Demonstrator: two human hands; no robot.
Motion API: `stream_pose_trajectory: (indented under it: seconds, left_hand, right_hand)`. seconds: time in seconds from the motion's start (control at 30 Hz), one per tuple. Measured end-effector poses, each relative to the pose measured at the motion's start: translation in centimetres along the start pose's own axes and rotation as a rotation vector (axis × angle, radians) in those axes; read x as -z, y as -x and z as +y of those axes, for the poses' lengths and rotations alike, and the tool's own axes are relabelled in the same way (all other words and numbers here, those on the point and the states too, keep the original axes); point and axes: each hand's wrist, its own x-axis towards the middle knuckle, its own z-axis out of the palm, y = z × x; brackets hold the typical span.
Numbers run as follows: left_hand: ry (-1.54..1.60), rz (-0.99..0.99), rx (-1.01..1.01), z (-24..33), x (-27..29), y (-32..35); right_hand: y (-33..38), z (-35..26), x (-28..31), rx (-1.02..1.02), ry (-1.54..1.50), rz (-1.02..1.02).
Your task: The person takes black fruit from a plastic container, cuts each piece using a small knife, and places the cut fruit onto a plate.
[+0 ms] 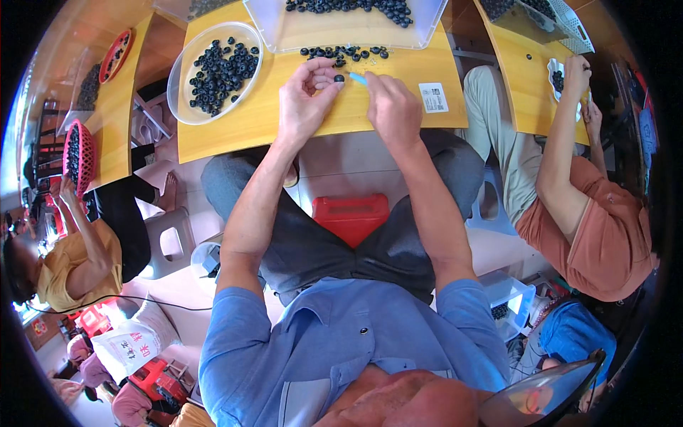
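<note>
My left hand (304, 101) is closed over the wooden table (445, 67), pinching a small dark round bead-like piece (339, 78) between thumb and fingers. In my right hand (393, 107) is a slim tool with a light blue part (358, 78), its tip pointing at that piece. The tool's exact kind cannot be made out. Just beyond my hands lies a loose row of similar dark pieces (348, 53), with small crumbs around it. To the left, a clear round tub (175, 89) holds many more. A clear plastic bin (260, 32) with dark pieces stands behind the row.
A white label (433, 97) lies on the table at right. Below, between my legs, is a red box (351, 217). Co-workers sit at tables on both sides, one beside a pink basket (80, 156), the other at a white tray (554, 67). A white sack (135, 343) stands lower left.
</note>
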Motion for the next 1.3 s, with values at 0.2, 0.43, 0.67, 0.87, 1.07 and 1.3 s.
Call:
stream_pose_trajectory:
  seconds: [0.2,0.43,0.67,0.87,1.07,1.3]
  left_hand:
    - [0.091,0.048,-0.168,1.3,0.9,0.2]
    - [-0.494,0.444,-0.412,2.0,8.0,-2.1]
    - [-0.974,0.463,-0.709,2.6,9.6,-4.0]
    - [-0.876,0.068,-0.436,0.9,1.1,-11.8]
    - [-1.047,0.044,-0.258,-2.1,1.3,-18.1]
    - [-1.071,-0.101,-0.066,0.2,1.5,-16.9]
  right_hand:
    - [-0.3,0.1,-0.1,-0.019,-0.061,0.052]
    - [-0.3,0.1,0.2,-0.018,-0.087,0.052]
    - [-0.2,0.3,0.0,-0.023,-0.121,0.054]
    - [-0.3,0.5,0.3,-0.038,-0.132,0.071]
    - [-0.5,0.2,0.0,-0.054,-0.134,0.065]
    - [-0.3,0.4,0.1,-0.089,-0.163,0.072]
